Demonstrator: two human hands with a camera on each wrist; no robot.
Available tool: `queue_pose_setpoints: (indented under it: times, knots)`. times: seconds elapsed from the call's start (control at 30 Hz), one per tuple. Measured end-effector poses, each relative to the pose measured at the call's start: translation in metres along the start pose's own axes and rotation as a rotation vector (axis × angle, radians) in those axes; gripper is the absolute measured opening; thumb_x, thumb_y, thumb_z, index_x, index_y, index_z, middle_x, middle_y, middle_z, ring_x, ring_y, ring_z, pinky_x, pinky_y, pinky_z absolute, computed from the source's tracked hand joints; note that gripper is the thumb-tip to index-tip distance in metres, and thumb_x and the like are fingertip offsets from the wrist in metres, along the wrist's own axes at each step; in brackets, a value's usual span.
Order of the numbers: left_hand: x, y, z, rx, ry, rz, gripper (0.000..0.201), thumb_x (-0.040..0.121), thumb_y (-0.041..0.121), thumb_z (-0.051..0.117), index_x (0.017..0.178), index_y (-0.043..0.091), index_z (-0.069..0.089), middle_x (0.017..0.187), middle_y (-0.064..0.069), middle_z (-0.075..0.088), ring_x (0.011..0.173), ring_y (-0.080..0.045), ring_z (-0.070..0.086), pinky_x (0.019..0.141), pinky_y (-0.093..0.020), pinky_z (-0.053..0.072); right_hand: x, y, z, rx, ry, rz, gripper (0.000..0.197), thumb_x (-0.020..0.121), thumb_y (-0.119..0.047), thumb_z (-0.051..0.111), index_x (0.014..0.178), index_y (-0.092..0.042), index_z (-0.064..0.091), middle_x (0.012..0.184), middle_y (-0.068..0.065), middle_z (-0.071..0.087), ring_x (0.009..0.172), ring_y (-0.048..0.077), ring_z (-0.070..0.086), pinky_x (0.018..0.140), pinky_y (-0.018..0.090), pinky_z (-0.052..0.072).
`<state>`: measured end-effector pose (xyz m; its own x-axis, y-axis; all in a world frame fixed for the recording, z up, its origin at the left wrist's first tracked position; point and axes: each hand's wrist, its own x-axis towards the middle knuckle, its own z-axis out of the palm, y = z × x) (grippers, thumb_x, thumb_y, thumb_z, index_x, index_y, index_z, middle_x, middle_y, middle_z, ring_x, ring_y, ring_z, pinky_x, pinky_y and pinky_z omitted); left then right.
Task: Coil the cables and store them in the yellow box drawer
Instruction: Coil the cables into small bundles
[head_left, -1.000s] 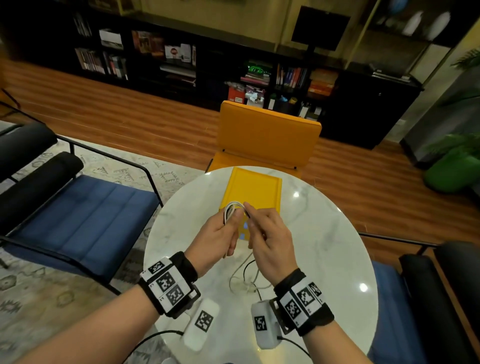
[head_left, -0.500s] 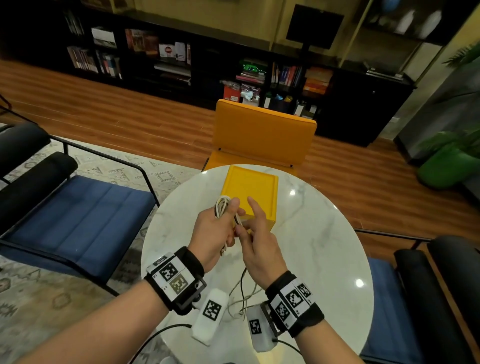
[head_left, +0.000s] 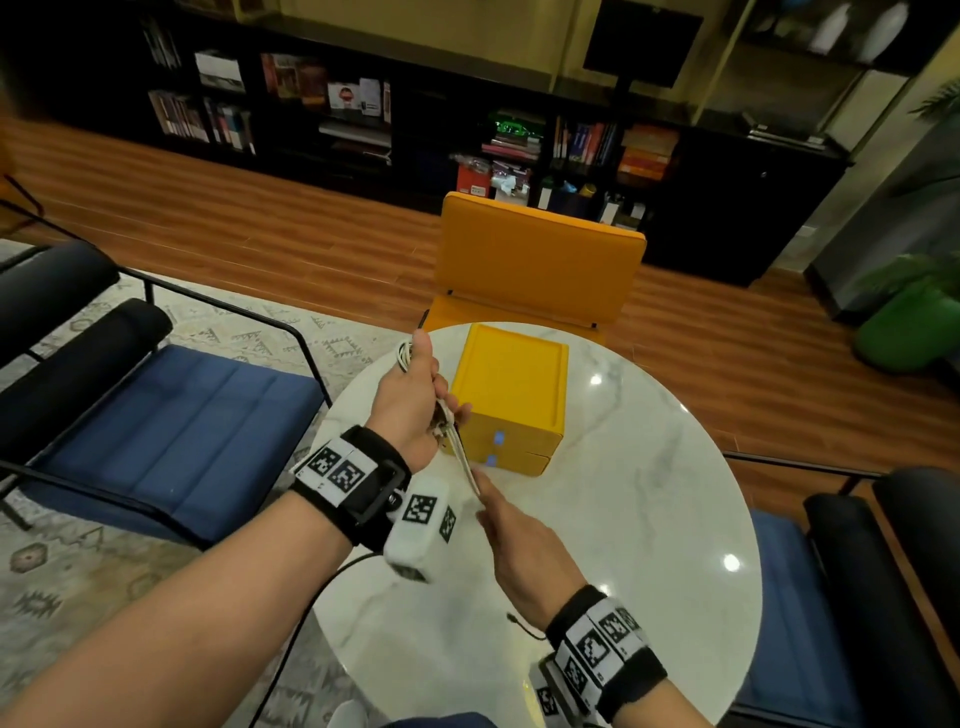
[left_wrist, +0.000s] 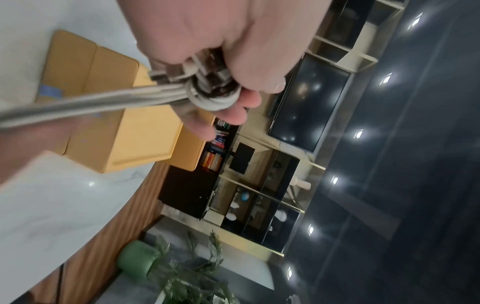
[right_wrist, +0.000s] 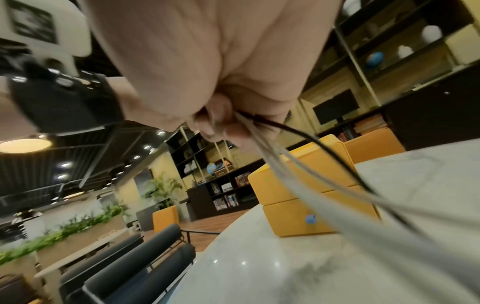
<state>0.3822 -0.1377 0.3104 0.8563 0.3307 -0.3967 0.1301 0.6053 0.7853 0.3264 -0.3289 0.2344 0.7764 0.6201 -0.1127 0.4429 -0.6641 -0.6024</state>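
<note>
My left hand (head_left: 415, 400) is raised left of the yellow box (head_left: 511, 395) and grips a coil of white cable (left_wrist: 213, 96), with loops poking out above the thumb (head_left: 402, 356). Straight white strands (head_left: 465, 462) run from that fist down to my right hand (head_left: 488, 506), which pinches them together with a thin black cable (right_wrist: 298, 133). The black cable's end (head_left: 519, 623) lies on the table by my right wrist. The box stands on the round white marble table (head_left: 649, 519). Both of its front drawers, each marked by a blue dot (head_left: 497, 436), are closed.
A yellow chair (head_left: 535, 265) stands behind the table. Blue-cushioned black-framed chairs stand at the left (head_left: 171, 415) and right (head_left: 789, 623). A green planter (head_left: 904, 332) sits on the floor at the far right. Dark bookshelves line the back wall.
My hands were together over the box front. The left hand has since moved up and left with the coil, and the right hand has drawn back toward me, stretching the strands between them.
</note>
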Motion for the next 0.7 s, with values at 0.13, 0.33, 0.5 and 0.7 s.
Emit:
queue_pose_setpoints:
  times: [0.13, 0.33, 0.5, 0.7]
  knots:
    - [0.007, 0.000, -0.009, 0.346, 0.056, 0.107, 0.051, 0.095, 0.057, 0.051, 0.065, 0.016, 0.044, 0.048, -0.001, 0.035, 0.038, -0.019, 0.038, 0.047, -0.029, 0.038, -0.029, -0.006, -0.019, -0.033, -0.057, -0.190, 0.039, 0.107, -0.043, 0.028, 0.145, -0.038, 0.030, 0.141, -0.003, 0.058, 0.118, 0.027, 0.060, 0.095, 0.042, 0.052]
    - [-0.024, -0.026, 0.005, 0.844, -0.339, 0.094, 0.063, 0.078, 0.082, 0.050, 0.070, 0.020, 0.039, 0.056, 0.003, 0.027, 0.046, -0.015, 0.028, 0.049, -0.032, 0.028, 0.009, -0.007, -0.087, -0.009, 0.369, -0.309, 0.027, 0.105, -0.034, 0.045, 0.112, -0.014, 0.063, 0.095, 0.001, 0.068, 0.084, 0.015, 0.059, 0.073, 0.016, 0.044]
    - [-0.041, -0.028, 0.015, 0.741, -0.603, -0.011, 0.060, 0.080, 0.072, 0.057, 0.080, 0.013, 0.049, 0.057, 0.002, 0.030, 0.046, -0.013, 0.026, 0.045, -0.028, 0.025, 0.034, -0.016, -0.107, 0.071, 0.510, -0.275, 0.010, 0.096, -0.018, 0.065, 0.101, -0.015, 0.073, 0.089, -0.002, 0.071, 0.082, 0.004, 0.061, 0.072, 0.008, 0.042]
    - [-0.045, -0.028, 0.006, 0.622, -0.612, -0.034, 0.020, 0.099, 0.026, 0.059, 0.083, 0.017, 0.051, 0.054, 0.005, 0.032, 0.045, -0.009, 0.027, 0.043, -0.024, 0.027, 0.046, -0.026, -0.102, 0.276, 0.603, -0.173, 0.010, 0.083, -0.023, 0.081, 0.093, -0.024, 0.081, 0.084, -0.003, 0.058, 0.081, 0.006, 0.058, 0.069, 0.015, 0.045]
